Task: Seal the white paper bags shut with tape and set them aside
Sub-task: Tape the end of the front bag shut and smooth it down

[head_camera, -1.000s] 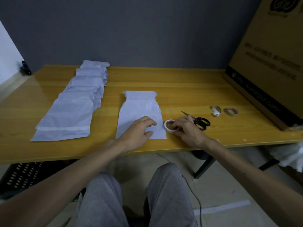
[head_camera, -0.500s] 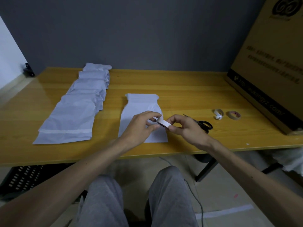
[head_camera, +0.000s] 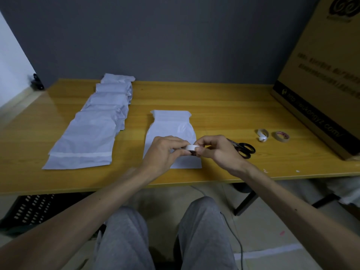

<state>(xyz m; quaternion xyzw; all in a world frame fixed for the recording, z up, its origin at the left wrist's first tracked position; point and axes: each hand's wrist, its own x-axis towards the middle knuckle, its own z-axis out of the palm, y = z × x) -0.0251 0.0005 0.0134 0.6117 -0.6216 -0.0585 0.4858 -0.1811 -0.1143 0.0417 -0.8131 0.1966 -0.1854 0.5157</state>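
- Centre frame: left hand (head_camera: 163, 152) and right hand (head_camera: 218, 151) both pinch the small white tape roll (head_camera: 191, 148); best to pick its loose end free with a fingernail.
- Under and behind them lies the flat white paper bag (head_camera: 171, 123); pull a strip long enough to span it.

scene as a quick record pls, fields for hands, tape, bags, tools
left hand: holds tape roll
right hand: holds the same roll
bag: flat on table, partly hidden by the hands
pile: overlapping bags, left of it
scissors: on table, right of the hands
brown roll: further right
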